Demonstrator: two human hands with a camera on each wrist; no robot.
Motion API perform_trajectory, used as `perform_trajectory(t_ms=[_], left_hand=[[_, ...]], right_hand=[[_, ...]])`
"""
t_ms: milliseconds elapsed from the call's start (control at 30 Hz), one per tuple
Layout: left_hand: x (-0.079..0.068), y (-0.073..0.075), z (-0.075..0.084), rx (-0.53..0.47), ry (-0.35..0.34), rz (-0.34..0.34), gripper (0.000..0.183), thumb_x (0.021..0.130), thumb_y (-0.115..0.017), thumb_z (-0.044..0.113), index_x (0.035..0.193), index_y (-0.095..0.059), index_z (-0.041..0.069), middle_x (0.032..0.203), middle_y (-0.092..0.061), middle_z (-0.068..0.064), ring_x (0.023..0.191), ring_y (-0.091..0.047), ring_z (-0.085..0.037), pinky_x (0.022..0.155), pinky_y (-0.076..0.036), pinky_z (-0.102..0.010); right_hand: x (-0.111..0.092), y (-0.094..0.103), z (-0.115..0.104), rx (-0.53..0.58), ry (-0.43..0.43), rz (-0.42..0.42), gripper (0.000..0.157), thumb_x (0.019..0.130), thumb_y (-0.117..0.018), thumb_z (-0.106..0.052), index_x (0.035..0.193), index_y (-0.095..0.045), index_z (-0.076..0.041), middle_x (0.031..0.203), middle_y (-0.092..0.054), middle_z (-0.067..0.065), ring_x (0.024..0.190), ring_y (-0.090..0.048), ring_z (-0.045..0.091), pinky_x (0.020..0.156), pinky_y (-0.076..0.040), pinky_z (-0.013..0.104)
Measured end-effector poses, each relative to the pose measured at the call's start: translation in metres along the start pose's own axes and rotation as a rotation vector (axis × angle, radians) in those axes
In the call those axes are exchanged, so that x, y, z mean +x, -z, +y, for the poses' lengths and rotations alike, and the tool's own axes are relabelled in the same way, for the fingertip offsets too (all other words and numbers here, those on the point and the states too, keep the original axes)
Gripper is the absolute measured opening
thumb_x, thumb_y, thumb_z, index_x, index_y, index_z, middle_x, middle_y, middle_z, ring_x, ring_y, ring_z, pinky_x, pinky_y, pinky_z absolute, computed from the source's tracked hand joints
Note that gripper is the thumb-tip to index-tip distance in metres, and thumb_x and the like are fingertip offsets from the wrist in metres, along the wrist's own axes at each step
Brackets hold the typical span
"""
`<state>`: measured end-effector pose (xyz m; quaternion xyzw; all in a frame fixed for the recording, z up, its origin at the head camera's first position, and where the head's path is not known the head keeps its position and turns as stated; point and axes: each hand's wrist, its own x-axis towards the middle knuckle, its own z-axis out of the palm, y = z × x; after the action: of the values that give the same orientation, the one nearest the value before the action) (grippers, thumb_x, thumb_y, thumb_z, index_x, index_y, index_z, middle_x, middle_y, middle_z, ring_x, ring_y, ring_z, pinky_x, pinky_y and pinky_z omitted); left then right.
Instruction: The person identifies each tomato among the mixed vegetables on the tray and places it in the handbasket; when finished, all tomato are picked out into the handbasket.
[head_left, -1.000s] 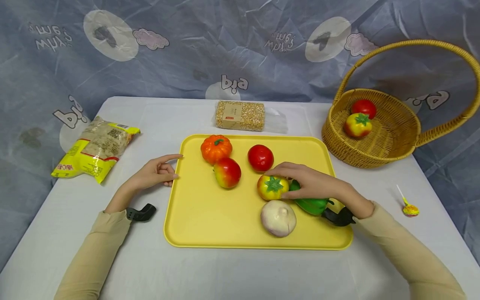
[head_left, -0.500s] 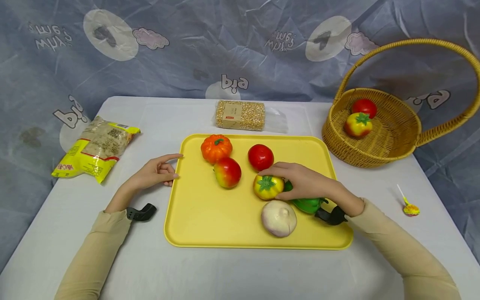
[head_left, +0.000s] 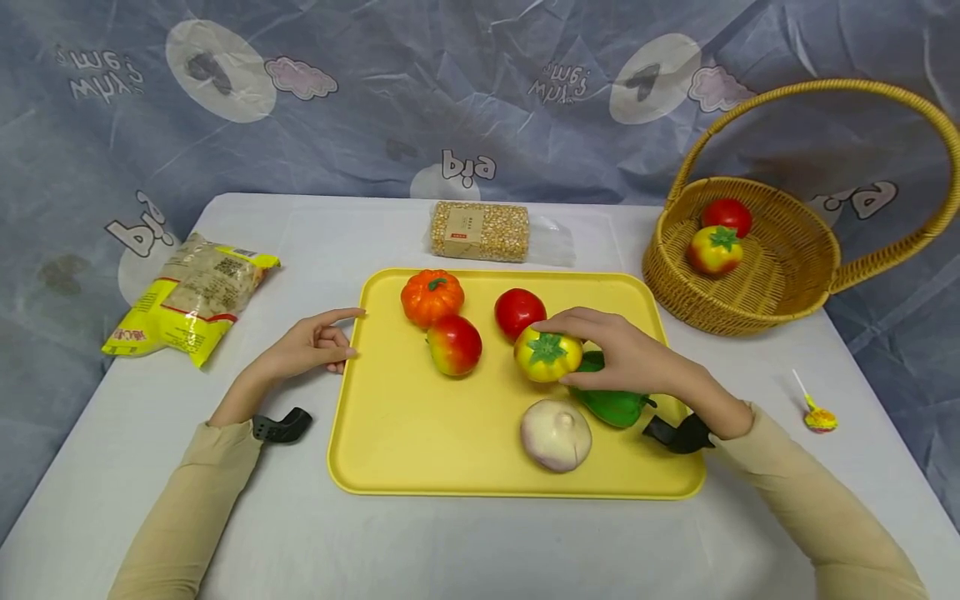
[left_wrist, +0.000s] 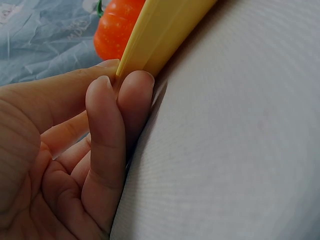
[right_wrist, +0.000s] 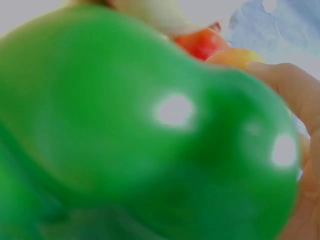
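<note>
My right hand (head_left: 622, 354) grips a yellow persimmon-like toy fruit (head_left: 547, 354) with a green leafy cap, thumb on the near side and fingers over the far side. A green toy bell pepper (head_left: 615, 408) lies partly beneath this hand and fills much of the right wrist view. A toy garlic bulb (head_left: 557, 435) sits just in front. Behind the held fruit is a red toy tomato (head_left: 519, 314). At the left rim of the yellow tray (head_left: 420, 450), my left hand (head_left: 307, 346) holds the edge between its fingers, seen close in the left wrist view.
On the tray are an orange toy pumpkin (head_left: 432, 297) and a red-yellow mango-like fruit (head_left: 454, 346). A wicker basket (head_left: 787, 250) with two fruits stands back right. A lollipop (head_left: 819, 417), a corn-kernel pack (head_left: 480, 232) and a yellow bag (head_left: 198, 296) lie around.
The right hand first shifted left with the yellow fruit, then back right and farther from me, rising off the garlic. More of the pepper now shows. The left hand has stayed put.
</note>
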<state>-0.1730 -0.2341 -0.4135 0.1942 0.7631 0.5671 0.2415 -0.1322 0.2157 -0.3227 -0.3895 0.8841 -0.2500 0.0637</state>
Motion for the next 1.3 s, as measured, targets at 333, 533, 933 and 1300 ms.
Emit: perform_trajectory(t_ms=[333, 533, 933, 1300], left_hand=[[0.000, -0.001, 0.001, 0.009, 0.016, 0.006, 0.066, 0.088, -0.061, 0.003, 0.145, -0.027, -0.002, 0.075, -0.063, 0.004, 0.061, -0.060, -0.007, 0.058, -0.051, -0.023], [-0.001, -0.001, 0.001, 0.011, 0.007, 0.006, 0.066, 0.088, -0.061, 0.003, 0.145, -0.027, -0.003, 0.075, -0.064, 0.003, 0.061, -0.061, -0.007, 0.057, -0.051, -0.023], [-0.001, -0.001, 0.000, 0.015, -0.004, 0.001, 0.066, 0.089, -0.061, 0.003, 0.145, -0.027, -0.003, 0.076, -0.064, 0.004, 0.061, -0.061, -0.007, 0.057, -0.052, -0.023], [-0.001, 0.000, 0.000, 0.011, -0.016, -0.003, 0.066, 0.089, -0.061, 0.003, 0.144, -0.026, -0.004, 0.075, -0.063, 0.004, 0.060, -0.061, -0.007, 0.057, -0.051, -0.023]], right_hand=[[-0.015, 0.020, 0.004, -0.084, 0.003, 0.187, 0.066, 0.072, -0.081, -0.017, 0.132, -0.053, -0.020, 0.126, -0.058, -0.001, 0.113, -0.053, 0.011, 0.090, -0.047, 0.020], [-0.024, 0.032, 0.011, -0.093, -0.020, 0.360, 0.071, 0.064, -0.084, -0.005, 0.129, -0.056, -0.014, 0.118, -0.061, 0.005, 0.098, -0.050, -0.004, 0.078, -0.043, 0.006], [-0.037, 0.049, 0.037, -0.060, -0.152, 0.631, 0.077, 0.060, -0.082, 0.007, 0.131, -0.055, -0.011, 0.118, -0.055, -0.017, 0.094, -0.049, -0.013, 0.076, -0.040, -0.001], [-0.044, 0.064, 0.071, 0.037, -0.352, 0.782, 0.068, 0.070, -0.078, -0.001, 0.132, -0.053, -0.012, 0.108, -0.048, -0.031, 0.084, -0.052, -0.014, 0.073, -0.041, -0.002]])
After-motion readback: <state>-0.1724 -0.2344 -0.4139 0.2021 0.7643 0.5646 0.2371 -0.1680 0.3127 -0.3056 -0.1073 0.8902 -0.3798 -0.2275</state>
